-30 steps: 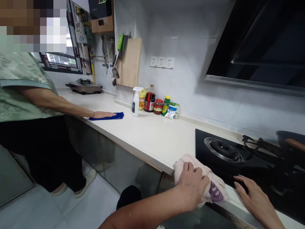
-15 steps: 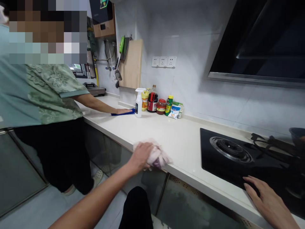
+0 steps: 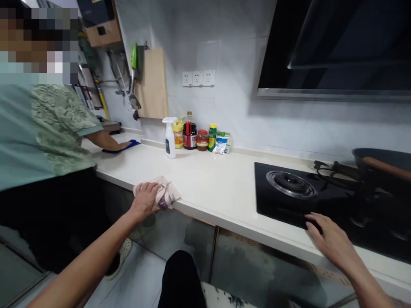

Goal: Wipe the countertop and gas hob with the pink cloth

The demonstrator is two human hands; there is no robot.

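the left hand [image 3: 145,202], fingers curled, grips the pink cloth [image 3: 168,192] beneath them along the counter [image 3: 205,179] edge; the right hand [image 3: 330,239], loosely spread, empty, touches the hob [image 3: 324,201].

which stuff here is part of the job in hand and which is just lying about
In use:
pink cloth, under the left hand
counter, beneath that cloth
blue cloth, under a co-worker's hand

Lying about:
spray bottle, untouched but possibly for cleaning
dark bottle
red-lidded jar
wooden board, against the wall
pan

No readable text or numbers.
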